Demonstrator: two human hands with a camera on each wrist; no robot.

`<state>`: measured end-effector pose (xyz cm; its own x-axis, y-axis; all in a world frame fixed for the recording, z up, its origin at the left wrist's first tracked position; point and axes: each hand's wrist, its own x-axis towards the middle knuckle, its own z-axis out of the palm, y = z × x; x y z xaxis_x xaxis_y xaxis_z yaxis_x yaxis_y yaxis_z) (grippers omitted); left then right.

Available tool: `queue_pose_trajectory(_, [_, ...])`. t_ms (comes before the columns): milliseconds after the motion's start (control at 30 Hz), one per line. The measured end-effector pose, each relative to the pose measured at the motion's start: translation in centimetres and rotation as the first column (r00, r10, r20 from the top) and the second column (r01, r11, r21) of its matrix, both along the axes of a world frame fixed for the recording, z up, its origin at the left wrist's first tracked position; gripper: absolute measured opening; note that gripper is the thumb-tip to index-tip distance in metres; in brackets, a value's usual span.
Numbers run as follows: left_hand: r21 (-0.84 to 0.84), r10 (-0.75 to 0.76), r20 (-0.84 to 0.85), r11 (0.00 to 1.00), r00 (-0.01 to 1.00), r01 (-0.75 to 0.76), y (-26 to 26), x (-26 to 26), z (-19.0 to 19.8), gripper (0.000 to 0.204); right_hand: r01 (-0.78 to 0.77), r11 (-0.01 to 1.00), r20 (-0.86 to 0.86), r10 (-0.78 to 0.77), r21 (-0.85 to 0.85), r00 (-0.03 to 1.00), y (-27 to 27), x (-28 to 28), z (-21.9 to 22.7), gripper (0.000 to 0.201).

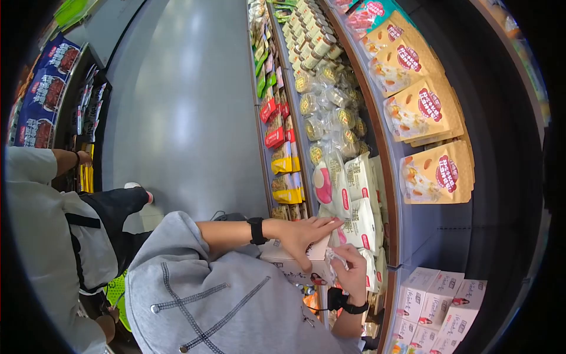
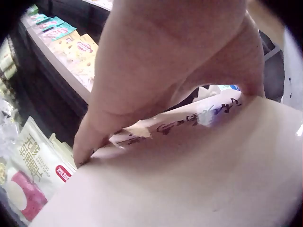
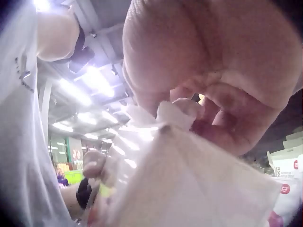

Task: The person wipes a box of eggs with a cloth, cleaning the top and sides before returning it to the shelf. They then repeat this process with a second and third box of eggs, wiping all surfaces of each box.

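A pale pink-white carton (image 1: 293, 258) with printed characters and a small figure on its side is between the two hands, in front of the shelf. The left hand (image 1: 299, 239) grips it from above, thumb on the near side and fingers spread over the far edge. In the left wrist view the hand (image 2: 165, 61) arches over the carton's printed face. At the carton's right end, the right hand (image 1: 351, 272) pinches a crumpled white piece (image 1: 336, 259). The right wrist view shows this torn-looking white piece (image 3: 173, 115) at the carton's corner, beside shiny clear plastic.
White snack bags (image 1: 358, 224) stand just beyond the hands. Tan pouches (image 1: 439, 174) and stacked pink-white cartons (image 1: 439, 307) fill the upper shelf at right. Another person (image 1: 35, 236) stands at the left, reaching to a lower shelf. A grey aisle floor (image 1: 183, 118) runs ahead.
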<state>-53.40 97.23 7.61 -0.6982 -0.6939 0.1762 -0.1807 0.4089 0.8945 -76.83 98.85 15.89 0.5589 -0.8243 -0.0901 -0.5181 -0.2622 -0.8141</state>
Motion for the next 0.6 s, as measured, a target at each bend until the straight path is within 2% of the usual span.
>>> queue_pose_trajectory(100, [-0.019,-0.031,-0.006,0.999,1.0,0.031,0.5,-0.3,0.8,0.14,0.238,0.965,-0.009,-0.238,0.109,0.971,-1.8,0.5,-1.2,0.028])
queue_pose_trajectory(133, [-0.012,-0.031,-0.018,0.999,0.999,0.031,0.5,-0.5,0.5,0.14,0.277,0.944,0.092,-0.296,0.177,0.951,-2.5,-0.1,-2.5,0.028])
queue_pose_trajectory(233, [0.0,-0.019,-0.03,1.0,0.999,0.019,0.3,-0.4,-0.3,0.139,0.366,0.896,0.062,-0.392,0.251,0.918,-1.8,-1.9,-3.9,0.027])
queue_pose_trajectory(267, [0.003,-0.013,-0.022,1.0,1.0,0.013,0.3,-0.1,-0.5,0.138,0.346,0.923,0.065,-0.361,0.17,0.93,-0.6,-1.8,-3.6,0.024])
queue_pose_trajectory(300, [0.005,-0.005,-0.014,1.0,1.0,0.005,0.2,0.0,-0.7,0.138,0.316,0.93,0.0,-0.322,0.189,0.947,0.8,-1.7,-2.5,0.023])
queue_pose_trajectory(367, [0.047,0.008,-0.001,0.999,1.0,-0.008,-0.2,0.3,-1.1,0.133,0.296,0.927,-0.005,-0.303,0.229,0.953,3.1,0.3,0.7,0.02])
queue_pose_trajectory(400, [0.068,0.008,0.006,0.998,1.0,-0.008,-0.4,0.3,-1.4,0.13,0.247,0.959,0.023,-0.252,0.139,0.967,3.6,0.7,0.9,0.02])
queue_pose_trajectory(500, [0.091,-0.044,0.007,0.995,0.999,0.043,-1.0,-0.4,-2.2,0.118,0.35,0.935,-0.03,-0.349,0.065,0.937,3.4,0.4,-0.5,0.021])
queue_pose_trajectory(533, [0.086,-0.058,-0.007,0.995,0.998,0.058,-1.1,-0.6,-2.3,0.113,0.439,0.889,0.0,-0.443,0.132,0.897,3.3,0.4,-1.2,0.022])
queue_pose_trajectory(600, [0.071,-0.074,-0.033,0.995,0.997,0.076,-1.3,-1.0,-2.1,0.105,0.445,0.892,-0.013,-0.446,0.075,0.895,3.5,0.1,-1.6,0.021])
